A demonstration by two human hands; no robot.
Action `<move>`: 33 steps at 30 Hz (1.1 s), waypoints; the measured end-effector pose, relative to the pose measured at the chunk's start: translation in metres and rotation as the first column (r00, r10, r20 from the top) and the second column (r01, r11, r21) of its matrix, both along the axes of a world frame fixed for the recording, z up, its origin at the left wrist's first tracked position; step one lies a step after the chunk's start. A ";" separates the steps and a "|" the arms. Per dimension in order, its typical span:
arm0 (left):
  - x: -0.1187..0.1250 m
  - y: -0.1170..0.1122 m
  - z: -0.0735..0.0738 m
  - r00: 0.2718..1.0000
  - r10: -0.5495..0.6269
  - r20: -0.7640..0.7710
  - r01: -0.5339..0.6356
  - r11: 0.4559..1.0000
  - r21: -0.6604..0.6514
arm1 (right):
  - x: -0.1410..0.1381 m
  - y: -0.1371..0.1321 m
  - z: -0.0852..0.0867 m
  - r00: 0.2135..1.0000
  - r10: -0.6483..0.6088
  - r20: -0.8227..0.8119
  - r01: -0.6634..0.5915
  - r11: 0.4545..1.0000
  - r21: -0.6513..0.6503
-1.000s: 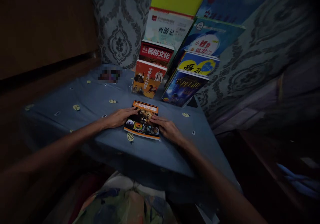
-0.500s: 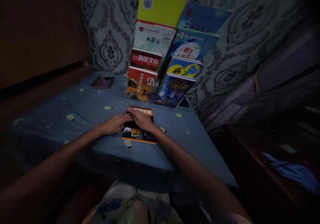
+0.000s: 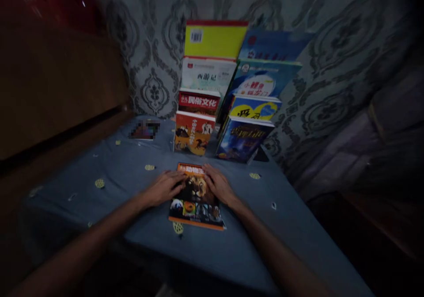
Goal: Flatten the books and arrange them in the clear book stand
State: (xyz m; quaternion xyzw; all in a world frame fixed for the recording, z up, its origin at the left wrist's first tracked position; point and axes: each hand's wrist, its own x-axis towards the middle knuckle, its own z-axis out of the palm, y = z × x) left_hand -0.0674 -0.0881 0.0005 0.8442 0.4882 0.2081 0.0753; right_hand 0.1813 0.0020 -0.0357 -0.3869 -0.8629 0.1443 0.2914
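Observation:
A book with a lion on its dark cover and orange bands point(image 3: 196, 195) lies flat on the cloth-covered table, with a row of small animal pictures near its lower edge. My left hand point(image 3: 167, 186) rests with fingers stretched over the book's left side. On the upper right side, my right hand point(image 3: 220, 184) lies with its fingers extended on the cover. The lion's face shows between the two hands. Behind the book stand two columns of upright books, including an orange-red one point(image 3: 194, 133) at the front left and a dark blue one point(image 3: 244, 140) at the front right.
Blue cloth with yellow pineapple prints covers the table point(image 3: 112, 208). A blurred-out flat item point(image 3: 145, 130) lies at the back left. Patterned wallpaper point(image 3: 154, 96) rises behind, a wooden cabinet point(image 3: 56, 85) stands left, and a pale curtain point(image 3: 357, 142) hangs right.
My hands have moved apart, from touching on the cover to opposite sides of it, uncovering the lion. The whole scene sits lower in view as the camera has tilted up.

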 end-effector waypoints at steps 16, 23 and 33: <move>0.035 0.038 0.031 0.930 0.109 -0.351 -0.092 0.994 0.067 | 0.010 0.011 0.004 0.980 -0.029 -0.195 0.013 0.997 -0.080; 0.045 0.057 0.018 0.944 0.020 -0.328 0.013 0.995 0.096 | 0.015 0.018 0.004 0.925 -0.146 -0.351 0.077 0.976 -0.205; 0.075 0.069 0.011 0.950 -0.177 -0.257 0.199 0.978 0.062 | 0.016 0.016 0.004 0.919 -0.138 -0.370 0.076 0.981 -0.178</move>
